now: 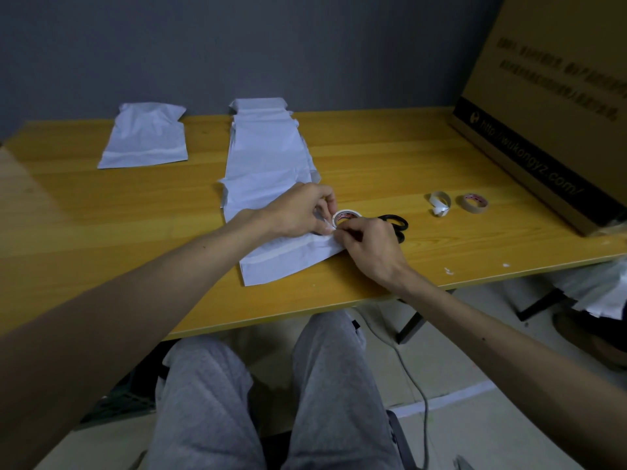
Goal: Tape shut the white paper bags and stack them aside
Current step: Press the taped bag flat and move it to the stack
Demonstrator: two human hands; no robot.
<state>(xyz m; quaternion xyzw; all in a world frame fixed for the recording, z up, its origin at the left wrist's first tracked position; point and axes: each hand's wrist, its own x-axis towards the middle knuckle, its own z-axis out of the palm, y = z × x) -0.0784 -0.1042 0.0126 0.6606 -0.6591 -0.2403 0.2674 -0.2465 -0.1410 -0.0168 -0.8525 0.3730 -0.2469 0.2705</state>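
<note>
A white paper bag (281,259) lies flat near the table's front edge, a strip of tape across its lower part. My left hand (298,212) pinches a small white piece of tape at the bag's right end. My right hand (369,245) pinches the same spot from the right, fingers curled over the bag's corner. A white tape roll (346,217) sits just behind my fingers. A pile of several white bags (268,154) stretches toward the wall. One taped bag (146,137) lies apart at the back left.
Black scissors (397,223) lie right of the tape roll, partly under my right hand. A curled strip of tape backing (439,203) and a brown tape roll (472,202) sit further right. A large cardboard box (549,106) fills the table's right end. The wooden table (118,205) has bare room at left.
</note>
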